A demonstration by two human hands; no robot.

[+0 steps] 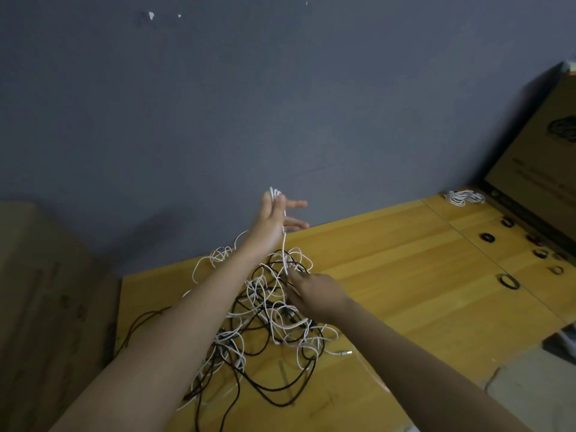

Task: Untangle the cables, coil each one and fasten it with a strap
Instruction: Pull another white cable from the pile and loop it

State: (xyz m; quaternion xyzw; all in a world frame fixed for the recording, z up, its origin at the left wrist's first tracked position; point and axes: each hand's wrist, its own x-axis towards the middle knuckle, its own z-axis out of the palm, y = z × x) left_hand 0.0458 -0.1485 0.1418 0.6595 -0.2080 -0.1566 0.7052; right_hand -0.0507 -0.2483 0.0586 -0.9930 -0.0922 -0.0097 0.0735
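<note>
While two hands point(271, 222) point(314, 294) work, six straps point(510, 281) lie.

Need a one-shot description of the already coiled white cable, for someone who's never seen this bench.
Start at the wooden table and follow it to the far right corner, where a cardboard box leans. The coiled white cable lies just left of the box's foot. Unlike the tangle under the hands, it is a tidy white bundle, and the nearby strap rings are dark.
</note>
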